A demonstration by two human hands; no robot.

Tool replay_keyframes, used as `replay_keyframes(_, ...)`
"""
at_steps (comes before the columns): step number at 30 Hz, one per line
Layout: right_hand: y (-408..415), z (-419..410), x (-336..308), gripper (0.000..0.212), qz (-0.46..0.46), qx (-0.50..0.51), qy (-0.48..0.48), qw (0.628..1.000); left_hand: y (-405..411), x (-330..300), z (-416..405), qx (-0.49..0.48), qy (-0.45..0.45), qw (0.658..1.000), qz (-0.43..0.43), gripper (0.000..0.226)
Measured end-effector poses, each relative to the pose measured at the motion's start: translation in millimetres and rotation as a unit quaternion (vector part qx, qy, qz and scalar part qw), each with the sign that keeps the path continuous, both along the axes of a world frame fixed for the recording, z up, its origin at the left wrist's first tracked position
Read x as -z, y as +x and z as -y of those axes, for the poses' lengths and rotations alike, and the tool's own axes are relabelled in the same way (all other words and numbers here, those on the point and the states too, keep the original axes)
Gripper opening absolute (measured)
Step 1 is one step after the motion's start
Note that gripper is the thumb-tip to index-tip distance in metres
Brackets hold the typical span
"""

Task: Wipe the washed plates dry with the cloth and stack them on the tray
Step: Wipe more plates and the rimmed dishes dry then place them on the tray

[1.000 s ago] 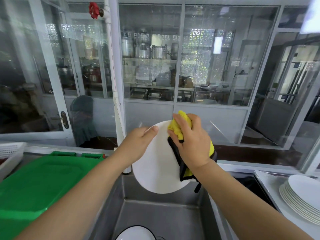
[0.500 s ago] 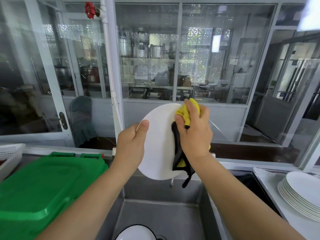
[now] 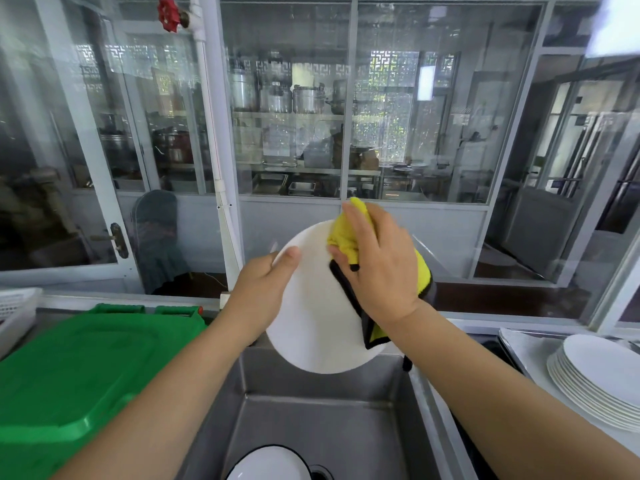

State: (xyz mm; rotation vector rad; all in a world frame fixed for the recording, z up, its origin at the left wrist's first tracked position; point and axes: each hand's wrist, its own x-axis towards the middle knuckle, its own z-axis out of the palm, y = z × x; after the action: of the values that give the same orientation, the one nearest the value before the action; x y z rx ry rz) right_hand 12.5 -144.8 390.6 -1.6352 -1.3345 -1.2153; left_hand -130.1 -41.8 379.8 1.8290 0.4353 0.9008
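At far left we note a white slatted plastic basket (image 3: pixel 15 306), then a large green plastic lid (image 3: pixel 79 368) lying beside the stainless steel sink (image 3: pixel 311 420). A black-rimmed white bowl (image 3: pixel 268 464) sits at the near end of that sink.

Above the sink, our left hand (image 3: pixel 258 296) grips the round white plate (image 3: pixel 317 327) at its left rim, thumb curled over the near face; the other fingers are hidden behind the plate. The plate is held tilted, clear of the sink, with nothing beneath it but the basin.

Our right hand (image 3: pixel 379 261) presses the yellow, black-edged cloth (image 3: pixel 346 233) against the plate's upper right area, fingers curled round the bunched fabric.

At right, a stack of white plates (image 3: pixel 602 379) rests on the metal tray (image 3: pixel 530 355) on the surface.

We judge the plate stiff, breakable, moderately heavy and likely slick where wet. Hold should stay at the rim, thumb on one face and fingers on the other. The cloth is soft and limp; bunching it in the palm suits it.
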Motion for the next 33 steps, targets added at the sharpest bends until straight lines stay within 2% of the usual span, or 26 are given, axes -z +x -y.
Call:
replay_keyframes(2, -3.1, -3.8, 0.4, 0.053, 0.06, -0.016, -0.017, 0.998, 4.6, -0.3, 4.9, -0.008, -0.001, 1.0, 0.004, 0.043)
replay_keyframes(4, -3.7, -4.6, -0.6, 0.057, 0.076, -0.044, -0.031, 0.996, 6.7, -0.4, 6.9, -0.021, -0.007, 1.0, 0.005, 0.044)
replay_keyframes(8, 6.7, 1.5, -3.0, 0.053, -0.002, -0.018, -0.026, 0.999, 2.0, 1.2, 3.7, -0.028, -0.043, 0.998, 0.034, 0.04)
replay_keyframes(14, 2.1, 5.2, 25.6, 0.049, -0.106, 0.064, 0.012, 0.992, -2.5, -3.5, 2.8, -0.036, -0.134, 0.979, 0.152, 0.033)
replay_keyframes(18, -10.0, -1.8, 28.2, 0.052, -0.149, 0.081, -0.005, 0.985, 5.3, 1.7, 5.1, -0.052, -0.17, 0.973, 0.149, 0.034)
replay_keyframes(23, -23.2, -15.0, 16.6, 0.048, -0.091, 0.003, -0.025, 0.996, 20.3, 4.2, 8.1, -0.067, -0.186, 0.968, 0.155, 0.036)
replay_keyframes(29, -41.5, -18.4, 45.2, 0.055, 0.036, -0.081, -0.1, 0.991, 27.2, 2.8, 4.3, -0.05, -0.233, 0.946, 0.219, 0.037)
replay_keyframes(33, -28.6, -4.5, 65.4, 0.054, 0.09, -0.071, -0.131, 0.985, 26.1, 1.6, -6.5, -0.064, -0.281, 0.929, 0.23, 0.031)
